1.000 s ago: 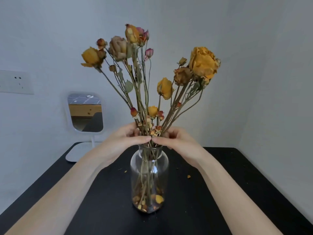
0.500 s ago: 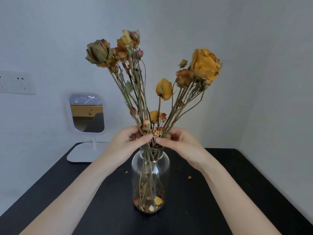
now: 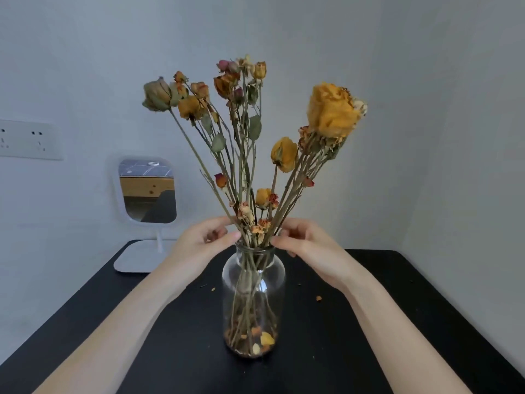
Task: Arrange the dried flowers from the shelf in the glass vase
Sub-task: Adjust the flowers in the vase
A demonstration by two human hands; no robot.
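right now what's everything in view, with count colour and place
vase: one, clear glass, middle of table
flowers: one dried bunch, yellow, orange and pink, stems in vase
petal bits: a few, orange, on table by vase; more in vase bottom
table: one, black, below
mirror: one, white frame, back left of table
socket: one, white, left wall
left hand: one, pinches stems just above vase mouth
right hand: one, pinches stems on the other side

A black table [image 3: 426, 322] bears a glass vase [image 3: 253, 294], a mirror stand [image 3: 136, 258] and petal crumbs [image 3: 318, 298].
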